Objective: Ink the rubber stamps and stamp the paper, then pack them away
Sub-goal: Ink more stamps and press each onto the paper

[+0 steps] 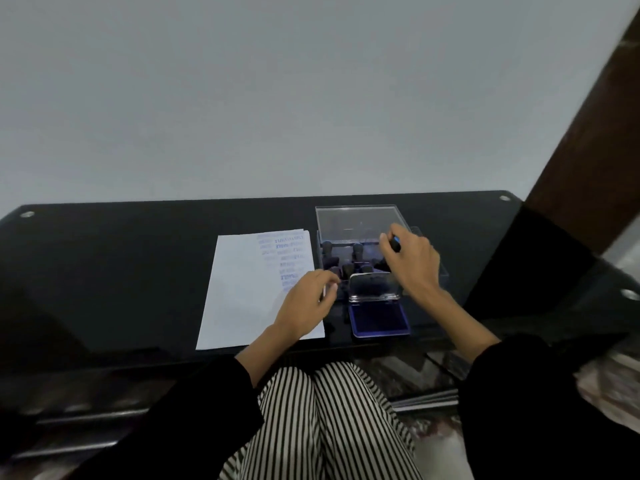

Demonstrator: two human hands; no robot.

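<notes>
Table (104, 271) left of paper (242, 299) open; upright stamps (357, 251) crowd box (419, 234); raised box lid (356, 221) walls far side, raised pad lid (372, 289) blocks near side

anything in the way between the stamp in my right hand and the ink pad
Yes: the clear lid stands raised at the far edge of the ink pad, between it and the stamp in the right hand. The stamp would likely have to go over it.

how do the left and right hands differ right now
The right hand is over the clear plastic box, fingers pinching a black rubber stamp; the left hand is over the white stamped paper, fingers curled, grip unclear. Both wear black sleeves.
</notes>
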